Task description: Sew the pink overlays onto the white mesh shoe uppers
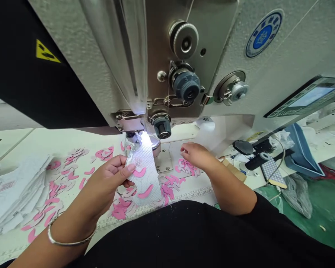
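A white textured fabric piece (149, 175) with curved pink patches on it lies under the lit needle area of a sewing machine (139, 136). My left hand (113, 176) pinches its left edge between thumb and fingers. One pink patch (140, 172) sits right beside my thumb. To the right of the needle, my right hand (197, 154) hovers over a small heap of pink cut pieces (187, 167). Its fingers are curled together, and whatever they may hold is hidden.
Loose pink pieces (54, 188) are strewn across the left of the table. A stack of white fabric pieces (15, 193) lies at far left. A printed ruler strip (194, 194) runs along the front edge. A blue-grey tray (301, 152) stands at right.
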`<state>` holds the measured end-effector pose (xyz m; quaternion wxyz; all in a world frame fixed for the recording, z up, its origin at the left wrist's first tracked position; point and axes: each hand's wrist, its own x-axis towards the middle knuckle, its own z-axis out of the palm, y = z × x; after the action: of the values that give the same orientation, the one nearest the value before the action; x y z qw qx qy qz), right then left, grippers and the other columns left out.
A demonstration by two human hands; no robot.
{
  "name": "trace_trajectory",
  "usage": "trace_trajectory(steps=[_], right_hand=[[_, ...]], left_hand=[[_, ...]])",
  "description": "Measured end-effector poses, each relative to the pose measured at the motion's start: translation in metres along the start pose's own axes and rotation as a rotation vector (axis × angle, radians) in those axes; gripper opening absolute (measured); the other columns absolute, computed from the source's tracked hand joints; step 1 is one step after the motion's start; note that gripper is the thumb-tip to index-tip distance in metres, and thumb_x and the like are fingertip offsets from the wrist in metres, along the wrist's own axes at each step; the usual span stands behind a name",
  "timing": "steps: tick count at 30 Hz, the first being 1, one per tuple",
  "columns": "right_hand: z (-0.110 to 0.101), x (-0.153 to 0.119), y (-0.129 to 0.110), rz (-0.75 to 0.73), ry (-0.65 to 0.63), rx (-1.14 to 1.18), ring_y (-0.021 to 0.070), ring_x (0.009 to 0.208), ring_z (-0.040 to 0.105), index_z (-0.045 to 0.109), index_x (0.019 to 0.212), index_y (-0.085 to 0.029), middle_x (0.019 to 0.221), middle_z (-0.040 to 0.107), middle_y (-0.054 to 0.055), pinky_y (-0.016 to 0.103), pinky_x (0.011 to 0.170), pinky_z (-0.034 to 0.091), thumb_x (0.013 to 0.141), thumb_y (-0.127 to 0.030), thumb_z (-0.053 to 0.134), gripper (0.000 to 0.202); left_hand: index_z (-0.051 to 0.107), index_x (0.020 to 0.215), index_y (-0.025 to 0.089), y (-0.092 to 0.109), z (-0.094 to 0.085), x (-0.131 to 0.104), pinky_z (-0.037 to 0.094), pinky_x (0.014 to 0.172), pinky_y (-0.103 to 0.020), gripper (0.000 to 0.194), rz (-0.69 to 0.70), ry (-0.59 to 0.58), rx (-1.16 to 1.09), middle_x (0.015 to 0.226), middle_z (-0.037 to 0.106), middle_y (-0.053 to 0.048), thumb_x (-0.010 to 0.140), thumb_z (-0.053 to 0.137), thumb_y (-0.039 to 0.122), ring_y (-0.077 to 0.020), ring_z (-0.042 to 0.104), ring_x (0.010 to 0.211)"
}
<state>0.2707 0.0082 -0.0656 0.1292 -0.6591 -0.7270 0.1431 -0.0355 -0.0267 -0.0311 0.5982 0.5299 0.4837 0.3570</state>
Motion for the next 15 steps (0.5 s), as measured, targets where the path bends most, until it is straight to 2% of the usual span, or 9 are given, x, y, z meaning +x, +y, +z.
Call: trace_trajectory(steps=[4, 7, 10, 15], right_hand=[[0.027, -0.004, 0.007, 0.011, -0.119, -0.044, 0.0191, 0.091, 0.059, 0.064, 0.107, -0.021, 0.106, 0.065, 0.007, 0.028, 0.073, 0.039, 0.084, -0.027, 0.064, 0.024], [0.038, 0.002, 0.011, 0.041, -0.163, -0.053, 0.0192, 0.09, 0.059, 0.062, 0.101, -0.02, 0.105, 0.064, 0.007, 0.027, 0.07, 0.038, 0.086, -0.026, 0.063, 0.016], [0.04, 0.008, 0.014, 0.073, -0.194, -0.036, 0.017, 0.081, 0.058, 0.06, 0.09, -0.02, 0.097, 0.064, 0.005, 0.026, 0.064, 0.036, 0.087, -0.027, 0.064, 0.008], [0.035, 0.008, 0.016, 0.09, -0.199, 0.011, 0.0154, 0.078, 0.056, 0.059, 0.085, -0.019, 0.093, 0.063, 0.004, 0.026, 0.062, 0.034, 0.088, -0.029, 0.061, 0.01]], left_hand=[[0.058, 0.076, 0.021, -0.001, 0.001, 0.0, 0.045, 0.056, -0.024, 0.027, 0.009, 0.0, 0.005, 0.07, 0.056, 0.001, 0.08, 0.07, 0.045, -0.0134, 0.052, 0.062], [0.062, 0.08, 0.021, -0.002, 0.0, -0.001, 0.045, 0.058, -0.025, 0.026, 0.014, -0.003, 0.031, 0.074, 0.058, 0.0, 0.08, 0.07, 0.045, -0.0142, 0.052, 0.064], [0.064, 0.085, 0.021, -0.004, -0.001, -0.002, 0.045, 0.058, -0.026, 0.026, 0.004, 0.004, 0.04, 0.076, 0.06, -0.001, 0.08, 0.069, 0.046, -0.0152, 0.052, 0.065], [0.063, 0.084, 0.022, -0.007, 0.0, -0.002, 0.044, 0.058, -0.026, 0.025, 0.001, 0.004, 0.012, 0.079, 0.063, -0.002, 0.081, 0.068, 0.046, -0.015, 0.054, 0.065]])
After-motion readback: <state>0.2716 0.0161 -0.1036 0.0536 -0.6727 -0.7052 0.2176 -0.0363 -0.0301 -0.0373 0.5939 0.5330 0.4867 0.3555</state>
